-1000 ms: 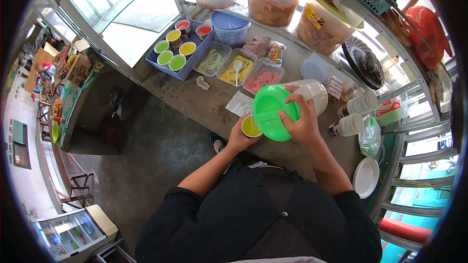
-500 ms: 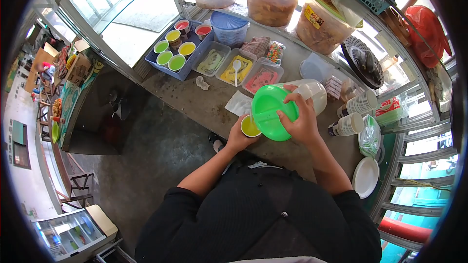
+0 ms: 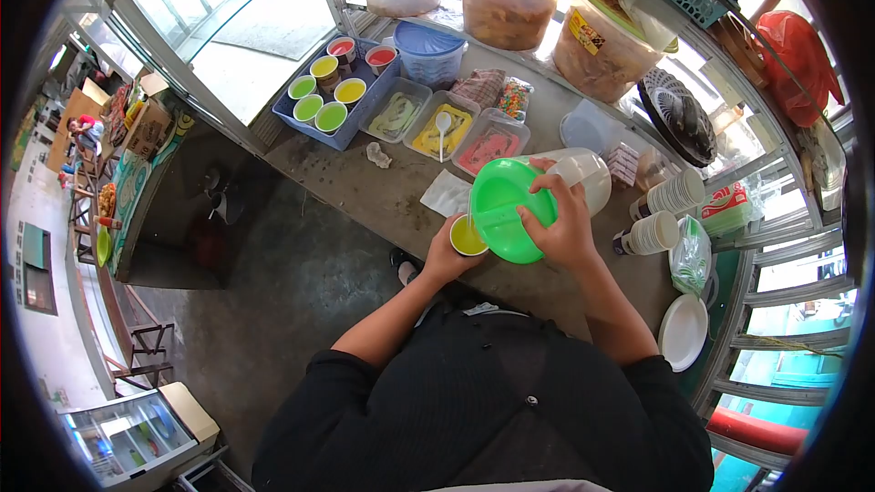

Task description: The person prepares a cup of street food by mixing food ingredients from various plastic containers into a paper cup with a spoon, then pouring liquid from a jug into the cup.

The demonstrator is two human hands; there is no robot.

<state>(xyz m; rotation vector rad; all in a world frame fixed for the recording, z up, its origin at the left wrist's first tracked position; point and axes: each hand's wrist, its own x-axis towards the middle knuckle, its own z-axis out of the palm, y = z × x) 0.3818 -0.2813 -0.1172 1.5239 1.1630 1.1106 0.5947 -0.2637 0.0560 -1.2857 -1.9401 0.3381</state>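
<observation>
My left hand [image 3: 444,258] is wrapped round a paper cup [image 3: 468,239] with yellow-green liquid in it, near the counter's front edge. Just right of it, my right hand [image 3: 563,232] grips a clear pitcher [image 3: 594,179] by its green lid [image 3: 499,205], fingers spread across the top. The pitcher is tipped towards the cup, and the lid's edge is at the cup's rim. Whether liquid is flowing is hidden by the lid. A white paper [image 3: 447,193] lies just beyond the cup.
A blue basket [image 3: 281,113] holds several filled cups at the back left. Beside it are plastic tubs with green [image 3: 398,110], yellow [image 3: 428,138] and pink [image 3: 493,140] contents. Stacked paper cups [image 3: 649,234] lie at right, near a white plate [image 3: 684,333]. A person [image 3: 89,132] is far left.
Both hands, the cup and the pitcher hold nearly the same position. The distant person at far left has shifted slightly.
</observation>
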